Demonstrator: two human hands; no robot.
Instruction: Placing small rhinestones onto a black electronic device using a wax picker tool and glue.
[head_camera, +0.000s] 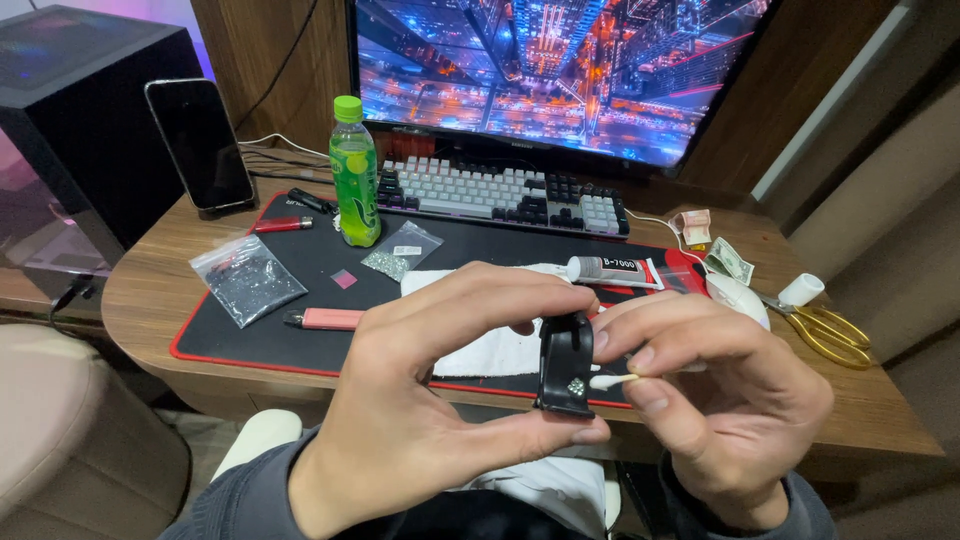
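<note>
Your left hand pinches the small, stiff black plastic clip top and bottom, while your right hand clamps what seems a light cotton swab beside it.

Left hand pinches black clip; right hand presses cotton swab against it.

Both hands are bare, with no rings, watch or gloves; the left hand shows short, trimmed fingernails; the right hand has the same plain, short nails; each wrist ends in a dark grey, soft-knit fabric sleeve, loose and slightly creased at the cuff; a pale garment shows between the forearms.
</note>
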